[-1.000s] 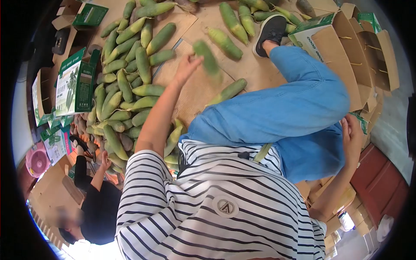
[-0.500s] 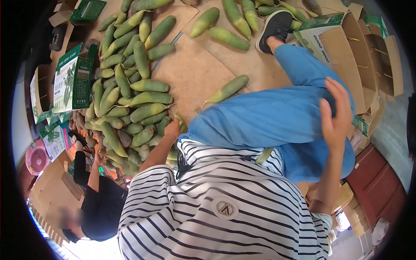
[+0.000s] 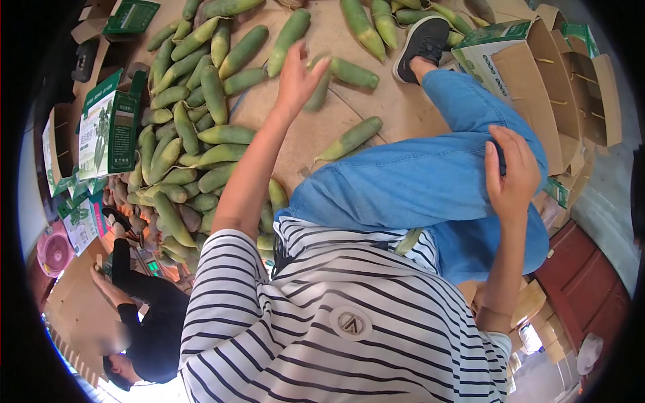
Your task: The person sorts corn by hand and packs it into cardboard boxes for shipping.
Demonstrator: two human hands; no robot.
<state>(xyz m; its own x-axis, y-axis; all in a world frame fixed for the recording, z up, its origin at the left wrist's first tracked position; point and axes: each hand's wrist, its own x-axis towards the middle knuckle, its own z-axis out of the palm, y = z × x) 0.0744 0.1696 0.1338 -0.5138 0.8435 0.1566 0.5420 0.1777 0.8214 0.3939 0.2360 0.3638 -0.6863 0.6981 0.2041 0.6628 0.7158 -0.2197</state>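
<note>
My left hand (image 3: 299, 84) is stretched forward over the cardboard sheet (image 3: 279, 144), fingers apart and holding nothing. Just beside its fingertips lie a long green radish (image 3: 290, 40), a blurred one (image 3: 318, 92) and a third (image 3: 355, 72). Another radish (image 3: 351, 138) rests alone near my leg. A big heap of green radishes (image 3: 188, 131) spreads to the left of my forearm. My right hand (image 3: 514, 173) rests open on my jeans at the knee, its thumb apart from the fingers.
A green and white printed carton (image 3: 107, 127) stands left of the heap. Open cardboard boxes (image 3: 544, 87) are at the right, beside my shoe (image 3: 423, 48). Another person (image 3: 154, 322) in black sits at lower left near a pink fan (image 3: 56, 250). More radishes lie beyond my shoe.
My left hand has moved from the heap's near edge forward over the cardboard. The radishes by it lie differently, one blurred. My right hand has shifted slightly. The other person's hand has left the heap.
</note>
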